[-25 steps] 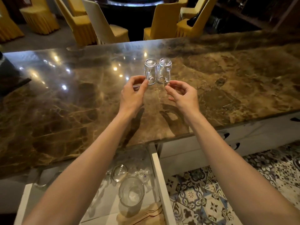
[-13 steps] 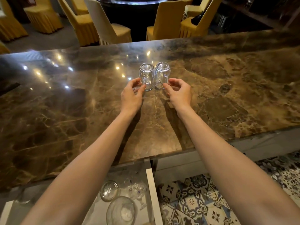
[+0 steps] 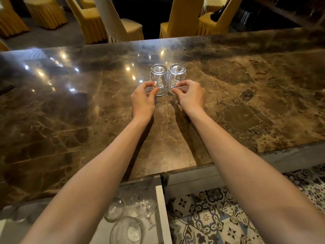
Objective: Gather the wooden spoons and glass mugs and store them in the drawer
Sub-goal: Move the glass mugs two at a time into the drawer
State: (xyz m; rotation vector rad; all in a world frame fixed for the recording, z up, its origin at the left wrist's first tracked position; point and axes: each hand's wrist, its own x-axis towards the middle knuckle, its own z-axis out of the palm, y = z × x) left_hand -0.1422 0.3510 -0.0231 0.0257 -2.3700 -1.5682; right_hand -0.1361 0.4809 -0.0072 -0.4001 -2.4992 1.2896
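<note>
- Here, at a marble counter [image 3: 88, 111] above an open drawer [image 3: 161, 208], a person stretches both bare arms towards 2 glass mugs.
- The left mug [image 3: 159, 76] and the right mug [image 3: 176, 74] stand upside down on the stone, well beyond the drawer. They are side by side, touching or very nearly so, with their handles turned back towards the drawer.
- The left hand [image 3: 143, 99] pinches the left mug's handle between thumb and fingertips. The right hand [image 3: 190, 97] pinches the right mug's handle likewise.
- Both mugs appear to rest on the counter, not yet lifted.
- Inside the drawer lie a glass bowl [image 3: 127, 230], a small round glass [image 3: 114, 209] and a stemmed glass [image 3: 146, 210] on its side.
- No wooden spoon shows on the counter or in the drawer. The left forearm and the frame's edge hide much of the drawer, so whether any spoons are stored cannot be told.
- The task looks partly done at best: these 2 mugs are gripped but have yet to be carried back and set down among the glassware, and the drawer is yet to be shut.
- Patterned floor tiles [image 3: 211, 217] lie right of the drawer, and yellow-covered chairs [image 3: 182, 18] stand far beyond it.
</note>
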